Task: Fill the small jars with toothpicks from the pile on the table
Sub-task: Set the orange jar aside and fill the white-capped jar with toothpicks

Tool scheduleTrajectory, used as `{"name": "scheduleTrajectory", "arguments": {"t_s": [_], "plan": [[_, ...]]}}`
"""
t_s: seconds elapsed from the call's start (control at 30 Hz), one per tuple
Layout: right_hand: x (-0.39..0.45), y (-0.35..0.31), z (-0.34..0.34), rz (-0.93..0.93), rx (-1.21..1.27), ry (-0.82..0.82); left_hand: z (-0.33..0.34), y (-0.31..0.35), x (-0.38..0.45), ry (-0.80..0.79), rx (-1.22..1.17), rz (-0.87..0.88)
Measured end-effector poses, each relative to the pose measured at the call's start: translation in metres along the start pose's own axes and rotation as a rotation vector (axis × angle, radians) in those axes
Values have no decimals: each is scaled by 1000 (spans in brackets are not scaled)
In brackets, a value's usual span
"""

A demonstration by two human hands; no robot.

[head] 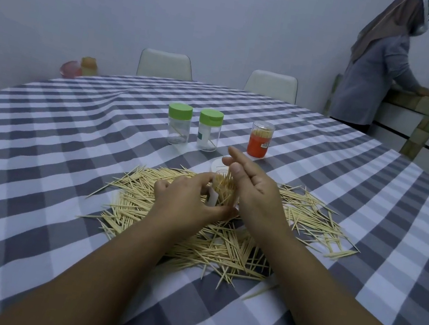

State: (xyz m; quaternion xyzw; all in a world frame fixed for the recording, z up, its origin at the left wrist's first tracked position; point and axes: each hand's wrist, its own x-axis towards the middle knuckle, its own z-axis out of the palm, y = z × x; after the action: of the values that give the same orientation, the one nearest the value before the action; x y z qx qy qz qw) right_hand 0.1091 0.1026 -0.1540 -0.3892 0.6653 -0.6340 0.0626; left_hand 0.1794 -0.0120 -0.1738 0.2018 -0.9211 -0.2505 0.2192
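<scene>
1. Left hand (186, 200), frame centre, grips an open jar (223, 192) upright amid the toothpick pile (222, 244), evidently to steady it for loading.
2. Right hand (248, 191) is over the jar mouth, thumb and forefinger pinching toothpicks standing in it.
3. Two green-lidded jars (178, 124), upper centre, look nearly empty.
4. The orange jar (260, 140) beside them appears filled.
5. A white lid (217, 164) lies behind the hands, presumably the open jar's.

Grey-and-white checked cloth covers the tabletop (36, 159). A wide pile of toothpicks (221, 249) sprawls across the near middle. Behind it stand 2 green-lidded jars (179, 124) side by side, an orange jar (260, 139) to their right, a white lid (217, 164) nearer.
</scene>
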Motion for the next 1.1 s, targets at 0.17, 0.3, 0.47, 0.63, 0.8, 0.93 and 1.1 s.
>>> {"name": "scheduleTrajectory", "arguments": {"t_s": [0.17,0.3,0.47,0.63,0.8,0.93,1.1], "plan": [[-1,9,7,-169,-457,-28,2,0,0,37,-15,3],[-2,9,6,-182,-527,25,1,3,-2,38,-19,-7],[-5,-2,0,20,-227,-124,-3,6,-5,37,-47,-13],[0,-9,-23,104,-149,-14,-6,9,-8,29,-68,-27],[3,-8,-60,258,-795,-303,-9,11,-9,24,-62,-37],[-4,-4,-75,319,-1095,-519,-9,11,-9,24,-74,-44],[0,-3,-70,240,-1238,-567,-11,12,-10,24,-82,-45]]}}
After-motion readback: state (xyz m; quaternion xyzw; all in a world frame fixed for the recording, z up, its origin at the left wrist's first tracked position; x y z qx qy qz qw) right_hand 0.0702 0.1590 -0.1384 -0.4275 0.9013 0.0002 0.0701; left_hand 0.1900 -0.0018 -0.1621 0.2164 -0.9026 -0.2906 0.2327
